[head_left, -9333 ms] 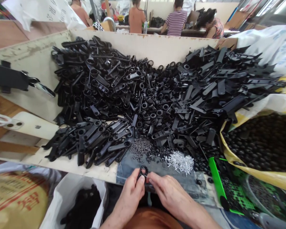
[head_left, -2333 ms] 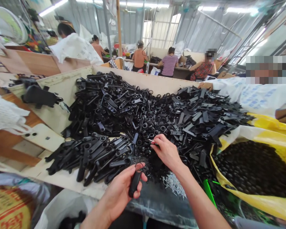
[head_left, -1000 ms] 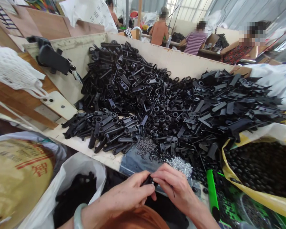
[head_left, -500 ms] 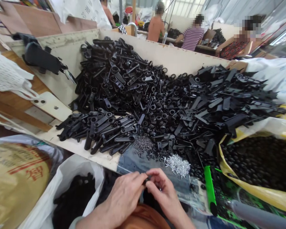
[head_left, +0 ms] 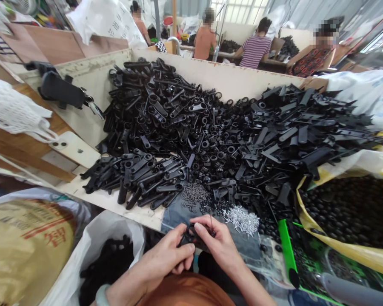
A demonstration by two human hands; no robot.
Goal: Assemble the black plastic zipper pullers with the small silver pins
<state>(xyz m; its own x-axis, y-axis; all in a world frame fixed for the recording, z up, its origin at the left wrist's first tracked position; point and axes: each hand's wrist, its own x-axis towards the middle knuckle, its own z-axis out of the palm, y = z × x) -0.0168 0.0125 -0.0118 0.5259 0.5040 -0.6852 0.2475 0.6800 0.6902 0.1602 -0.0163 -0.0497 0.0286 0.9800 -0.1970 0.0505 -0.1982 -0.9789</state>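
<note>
Part [head_left: 190, 233] between left hand [head_left: 170, 253], right hand [head_left: 219, 245]; less hidden than just before

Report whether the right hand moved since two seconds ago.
Yes, toward the camera: the right hand went from beyond the slim silver metal pins to their near left side.

Curled left hand [head_left: 170, 250] beside right hand [head_left: 219, 243]
</note>
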